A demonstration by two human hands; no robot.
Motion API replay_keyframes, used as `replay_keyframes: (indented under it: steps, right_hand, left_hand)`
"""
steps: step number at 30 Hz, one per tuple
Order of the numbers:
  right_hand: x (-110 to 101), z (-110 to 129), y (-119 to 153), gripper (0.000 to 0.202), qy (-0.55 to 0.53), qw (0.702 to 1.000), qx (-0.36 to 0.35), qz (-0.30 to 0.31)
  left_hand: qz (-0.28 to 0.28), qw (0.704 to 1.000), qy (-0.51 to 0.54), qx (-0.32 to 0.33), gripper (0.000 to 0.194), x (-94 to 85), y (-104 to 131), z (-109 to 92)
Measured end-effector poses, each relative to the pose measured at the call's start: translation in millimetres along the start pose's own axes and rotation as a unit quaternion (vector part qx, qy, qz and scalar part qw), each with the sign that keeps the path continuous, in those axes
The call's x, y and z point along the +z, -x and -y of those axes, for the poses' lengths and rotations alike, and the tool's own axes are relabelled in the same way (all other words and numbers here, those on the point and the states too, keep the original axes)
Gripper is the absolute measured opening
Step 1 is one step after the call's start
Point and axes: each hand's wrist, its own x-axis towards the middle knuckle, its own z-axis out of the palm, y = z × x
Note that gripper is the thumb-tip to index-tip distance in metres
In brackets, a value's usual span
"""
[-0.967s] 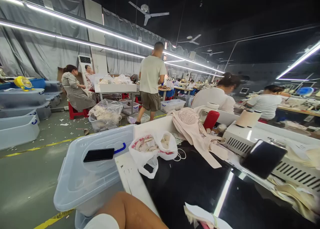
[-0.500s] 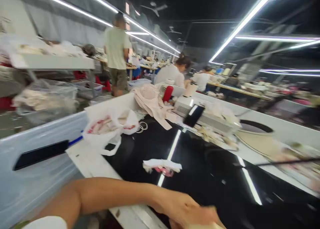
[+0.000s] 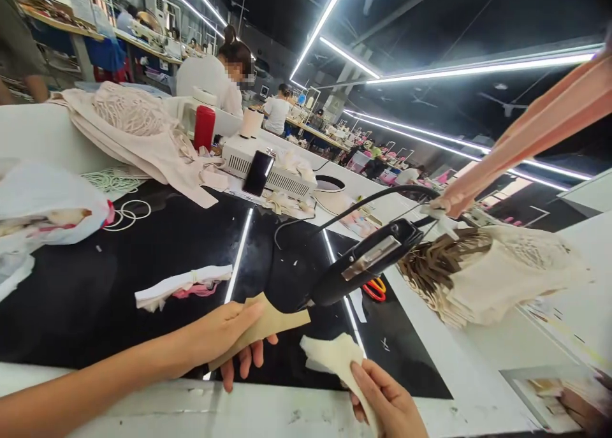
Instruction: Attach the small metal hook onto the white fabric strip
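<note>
1. head view: the step in hand looks to be handling two cut pieces of material, one per hand, kept apart above the black tabletop (image 3: pixel 182 336).
2. the left hand (image 3: pixel 224 329) grasps the tan piece (image 3: pixel 268 325), thumb laid along its upper face, some fingers curled loosely below it.
3. the right hand (image 3: pixel 382 400) pinches the cream piece (image 3: pixel 337 354) between thumb and fingers near its narrow lower part.
4. the tan piece sits near the tip of the black corded tool (image 3: pixel 368 262), which hangs at a slant from a pink strap (image 3: pixel 530 145); whether piece and tip touch, i cannot tell.
5. as i judge it, the next move calls for a light grip on both pieces, edges unbent and clear of that tool.
6. the tan piece looks flat and matte, with a curved-in upper edge and a pointed far corner; its layer count is unclear.
7. the cream piece is paler, wide and wavy at its far end, tapering toward the hand, with a whitish layer peeking out beneath.
</note>
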Motion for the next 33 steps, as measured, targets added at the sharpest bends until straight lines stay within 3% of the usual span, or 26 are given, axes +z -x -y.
replay_keyframes:
  steps: [5, 11, 17, 23, 25, 28, 33]
  right_hand:
    - [-2, 15, -23, 0.045, -0.147, 0.985, 0.056, -0.077]
    - [24, 28, -50, 0.048, -0.179, 0.98, 0.042, -0.078]
    - [37, 23, -40, 0.051, -0.096, 0.994, 0.057, -0.008]
    - [20, 28, -23, 0.08, 0.063, 0.996, 0.06, 0.007]
    - [13, 27, -14, 0.077, 0.159, 0.987, 0.012, -0.009]
    - [16, 27, 8, 0.045, 0.304, 0.941, -0.143, -0.03]
    - [55, 37, 41, 0.023, 0.323, 0.856, -0.403, -0.041]
  left_hand:
    - [-0.002, 1.0, -0.026, -0.01, 0.07, -1.2, -4, 7]
    - [-0.002, 0.999, -0.052, -0.003, 0.073, -3.9, -7, 15]
    - [0.007, 0.995, -0.101, 0.018, 0.074, -6.4, -6, 19]
    - [-0.004, 0.988, -0.152, 0.004, 0.076, -6.3, -3, 16]
    - [-0.011, 0.986, -0.164, 0.004, 0.075, -4.8, 0, 15]
    - [-0.009, 0.984, -0.181, 0.005, 0.07, -1.2, 4, 11]
    - [-0.018, 0.941, -0.316, 0.117, 0.057, 3.2, 11, 3]
